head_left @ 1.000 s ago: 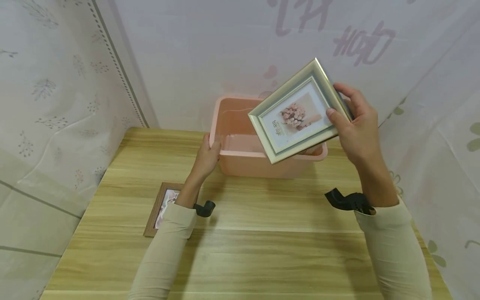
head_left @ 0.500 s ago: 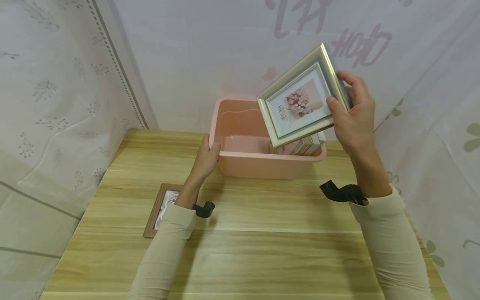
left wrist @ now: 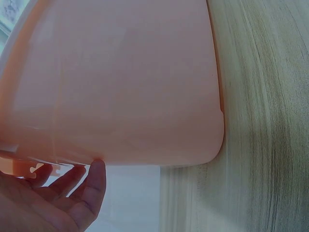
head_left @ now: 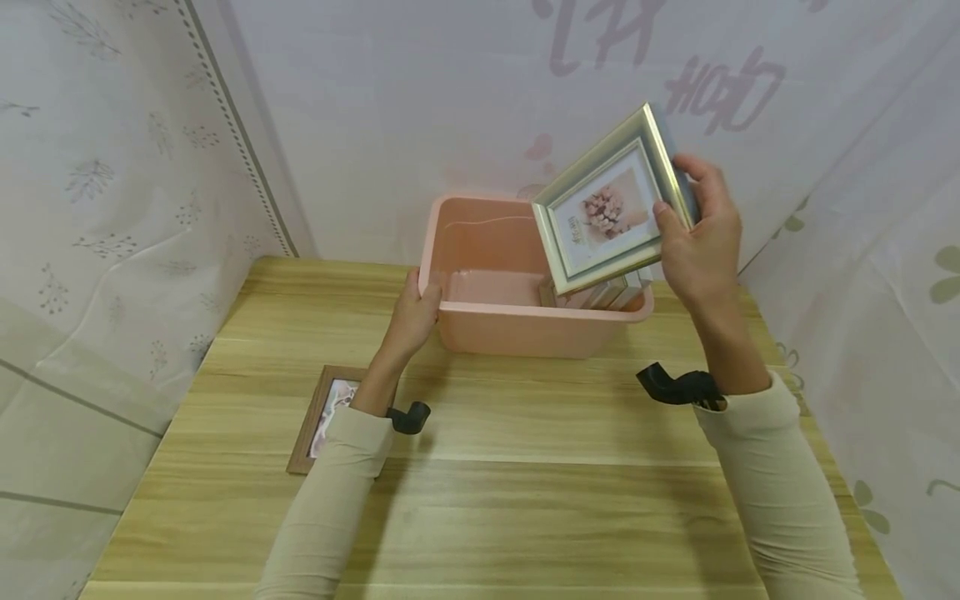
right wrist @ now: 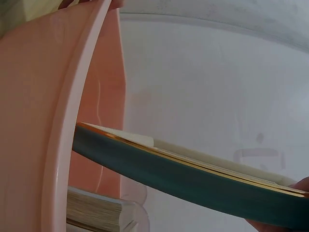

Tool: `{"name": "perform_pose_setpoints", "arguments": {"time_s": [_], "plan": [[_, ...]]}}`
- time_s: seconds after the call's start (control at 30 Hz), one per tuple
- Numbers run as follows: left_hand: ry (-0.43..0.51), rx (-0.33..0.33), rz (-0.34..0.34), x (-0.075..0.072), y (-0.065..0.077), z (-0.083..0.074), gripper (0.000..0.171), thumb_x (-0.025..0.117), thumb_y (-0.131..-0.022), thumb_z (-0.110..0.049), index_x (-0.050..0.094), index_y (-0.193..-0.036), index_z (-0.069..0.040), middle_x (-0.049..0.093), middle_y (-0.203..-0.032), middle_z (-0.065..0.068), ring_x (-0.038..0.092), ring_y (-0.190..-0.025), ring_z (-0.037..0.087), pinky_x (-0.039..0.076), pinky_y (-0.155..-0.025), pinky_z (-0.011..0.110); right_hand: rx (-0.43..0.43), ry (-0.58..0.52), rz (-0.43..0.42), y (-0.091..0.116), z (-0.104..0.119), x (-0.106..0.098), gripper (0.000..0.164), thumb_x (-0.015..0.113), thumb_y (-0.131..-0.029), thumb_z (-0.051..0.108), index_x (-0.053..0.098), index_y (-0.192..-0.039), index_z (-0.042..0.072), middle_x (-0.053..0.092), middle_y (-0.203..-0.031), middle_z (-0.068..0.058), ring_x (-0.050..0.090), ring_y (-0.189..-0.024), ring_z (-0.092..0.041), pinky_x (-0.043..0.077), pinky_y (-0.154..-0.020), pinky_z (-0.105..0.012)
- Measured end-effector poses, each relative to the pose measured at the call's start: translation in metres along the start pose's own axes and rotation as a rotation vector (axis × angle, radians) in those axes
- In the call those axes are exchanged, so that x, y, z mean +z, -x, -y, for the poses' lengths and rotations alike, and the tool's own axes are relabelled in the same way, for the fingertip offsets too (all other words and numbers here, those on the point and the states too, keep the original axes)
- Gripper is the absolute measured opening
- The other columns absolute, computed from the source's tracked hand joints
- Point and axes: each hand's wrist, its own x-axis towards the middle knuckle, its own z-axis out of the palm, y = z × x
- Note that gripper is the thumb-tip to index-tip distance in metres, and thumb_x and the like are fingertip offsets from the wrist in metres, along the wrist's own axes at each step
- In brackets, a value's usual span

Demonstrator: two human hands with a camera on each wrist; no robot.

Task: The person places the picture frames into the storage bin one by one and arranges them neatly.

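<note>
My right hand [head_left: 701, 237] grips a gold-edged picture frame [head_left: 603, 208] by its right side, thumb on the front and fingers behind. The picture frame is tilted over the right part of a pink plastic bin [head_left: 517, 333]; its front shows a pink flower print. In the right wrist view the picture frame's blue-green side edge [right wrist: 193, 181] crosses the bin's opening. My left hand [head_left: 412, 315] holds the bin by its left rim, and in the left wrist view its fingertips [left wrist: 98, 174] touch the bin's wall. Several frames [head_left: 611, 292] stand inside the bin's right end, partly covered.
A brown wooden picture frame [head_left: 318, 417] lies on the wooden table [head_left: 540, 500], partly under my left forearm. A printed cloth [head_left: 375, 108] hangs behind the bin, with more cloth at both sides. Black straps [head_left: 682, 386] wrap my wrists.
My right hand has carried the gold-edged picture frame rightward, first up and then slightly down, turning it more upright. The frames inside the bin have come into view. The left hand stays on the rim.
</note>
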Motion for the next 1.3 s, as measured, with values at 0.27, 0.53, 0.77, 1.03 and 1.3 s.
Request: {"name": "perform_pose_setpoints", "arguments": {"time_s": [0.27, 0.53, 0.77, 1.03, 1.3], "plan": [[0.013, -0.015, -0.008, 0.001, -0.001, 0.000, 0.050, 0.037, -0.110, -0.033, 0.037, -0.149, -0.003, 0.047, -0.091, 0.008, 0.044, -0.074, 0.018, 0.038, -0.064, 0.029, 0.001, 0.032, 0.019, 0.002, -0.007, 0.002, 0.051, 0.057, -0.099, -0.006, 0.056, -0.146, 0.014, 0.062, -0.133, -0.021, 0.060, -0.113, -0.026, 0.053, -0.095, -0.036], [0.037, -0.018, -0.014, 0.002, -0.003, 0.002, 0.046, 0.038, -0.109, -0.027, 0.038, -0.149, -0.002, 0.046, -0.091, 0.008, 0.043, -0.074, 0.017, 0.038, -0.063, 0.027, 0.009, 0.084, 0.031, 0.003, -0.012, 0.004, 0.051, 0.057, -0.100, -0.005, 0.054, -0.148, 0.013, 0.062, -0.135, -0.023, 0.061, -0.114, -0.031, 0.055, -0.096, -0.041], [0.021, 0.007, -0.007, 0.001, -0.002, 0.002, 0.044, 0.037, -0.108, -0.026, 0.040, -0.143, 0.000, 0.047, -0.093, 0.008, 0.044, -0.076, 0.018, 0.039, -0.065, 0.029, -0.016, 0.117, 0.031, 0.004, -0.015, 0.008, 0.051, 0.055, -0.100, -0.005, 0.052, -0.149, 0.008, 0.060, -0.138, -0.027, 0.062, -0.119, -0.037, 0.054, -0.099, -0.049], [0.034, 0.012, 0.001, 0.001, -0.003, 0.001, 0.042, 0.036, -0.109, -0.026, 0.040, -0.141, 0.001, 0.047, -0.096, 0.010, 0.046, -0.080, 0.021, 0.043, -0.070, 0.034, -0.074, 0.140, 0.039, 0.007, -0.019, 0.015, 0.049, 0.055, -0.100, -0.008, 0.051, -0.148, 0.003, 0.057, -0.142, -0.027, 0.061, -0.122, -0.041, 0.052, -0.098, -0.057], [0.026, 0.006, 0.006, 0.000, -0.001, -0.001, 0.047, 0.036, -0.110, -0.033, 0.039, -0.145, -0.001, 0.047, -0.096, 0.010, 0.046, -0.079, 0.021, 0.042, -0.067, 0.032, -0.103, 0.158, 0.051, 0.009, -0.024, 0.023, 0.048, 0.055, -0.099, -0.011, 0.051, -0.146, -0.002, 0.057, -0.140, -0.030, 0.060, -0.122, -0.045, 0.052, -0.097, -0.060]]}}
